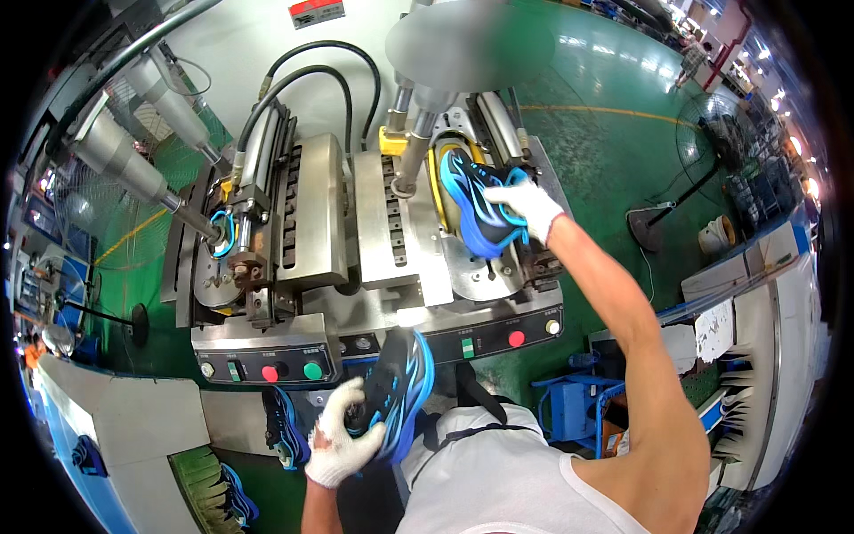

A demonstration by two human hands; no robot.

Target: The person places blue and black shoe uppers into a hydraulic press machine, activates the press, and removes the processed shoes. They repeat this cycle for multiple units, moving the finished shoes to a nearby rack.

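Note:
My right hand (530, 210), in a white glove, is closed on a black and blue sneaker (463, 198) at the right station of a metal shoe press (387, 254). The sneaker is tilted, its blue sole toward the left, over the station's plate (480, 278). Below the press front, my gloved left hand (342, 440) grips a second sneaker (405, 383) of the same kind, toe up. Part of a blue-edged item (222, 234) shows under the press head at the left station; its kind is mostly hidden.
Red and green buttons sit on the front panels (267, 359). Another sneaker (285, 432) lies left of my left hand, and one (237, 495) by a bristled opening. A blue cart (569, 408), a bristled conveyor (772, 374) and a floor fan (645, 230) stand to the right.

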